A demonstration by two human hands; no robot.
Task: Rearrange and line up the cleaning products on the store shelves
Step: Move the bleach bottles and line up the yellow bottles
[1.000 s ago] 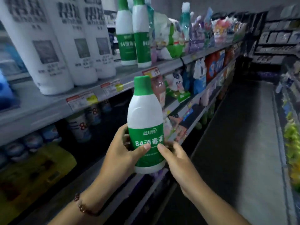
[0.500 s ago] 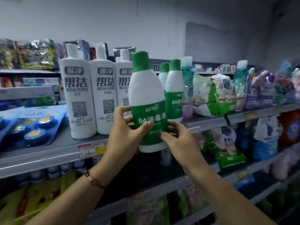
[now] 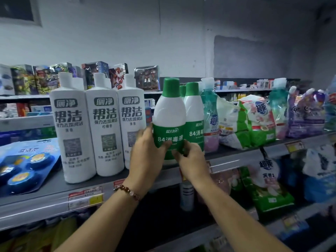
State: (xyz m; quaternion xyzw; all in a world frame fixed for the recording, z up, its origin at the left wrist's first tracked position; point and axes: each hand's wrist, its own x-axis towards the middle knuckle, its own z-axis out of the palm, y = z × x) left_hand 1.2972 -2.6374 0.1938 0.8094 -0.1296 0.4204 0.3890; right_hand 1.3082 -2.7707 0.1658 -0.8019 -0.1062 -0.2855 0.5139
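Head view shows both hands on the white plastic disinfectant bottle with the green cap and green label (image 3: pixel 169 120). Left hand (image 3: pixel 147 151) wraps its side, thumb across the label; right hand (image 3: pixel 192 159) pinches its lower front. Beyond the fingers (image 3: pixel 164 143) waits a matching green-capped bottle (image 3: pixel 193 115); outside the left fingers stand three tall white cleaner bottles (image 3: pixel 101 128). Best now: set it flat on the grey metal shelf (image 3: pixel 54 186), label forward, level with its neighbours.

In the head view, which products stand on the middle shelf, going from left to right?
Blue blister pack → three white bottles → green-capped bottle held by left hand and right hand → second green-capped bottle → teal bottle → green and white bags → purple pouches.
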